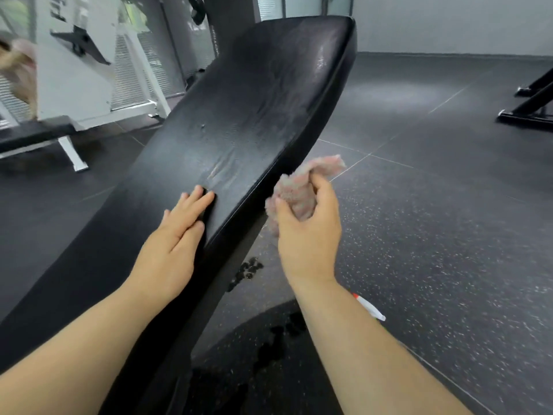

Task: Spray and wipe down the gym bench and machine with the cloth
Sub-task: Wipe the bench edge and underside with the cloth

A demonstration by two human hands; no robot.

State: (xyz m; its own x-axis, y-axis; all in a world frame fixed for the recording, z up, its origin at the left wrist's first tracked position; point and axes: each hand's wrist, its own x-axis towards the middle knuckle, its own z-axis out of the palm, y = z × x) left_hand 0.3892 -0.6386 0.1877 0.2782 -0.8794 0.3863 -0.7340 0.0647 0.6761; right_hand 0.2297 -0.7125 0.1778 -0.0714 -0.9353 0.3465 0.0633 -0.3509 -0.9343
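Observation:
A long black padded gym bench [248, 109] runs from the lower left up to the top centre, its surface shiny with wet streaks. My left hand [175, 238] lies flat on the pad near its right edge, fingers together, holding nothing. My right hand [305, 223] hovers just off the bench's right edge, closed on a crumpled pink cloth [299, 184] that sticks out above my fingers. A white spray bottle with a red tip [369, 307] lies on the floor, mostly hidden behind my right forearm.
A white gym machine frame [89, 64] stands at the back left with a black bar at its base. Black equipment legs [532, 106] rest on the floor at the right. The dark speckled rubber floor [449, 220] shows wet spots under the bench.

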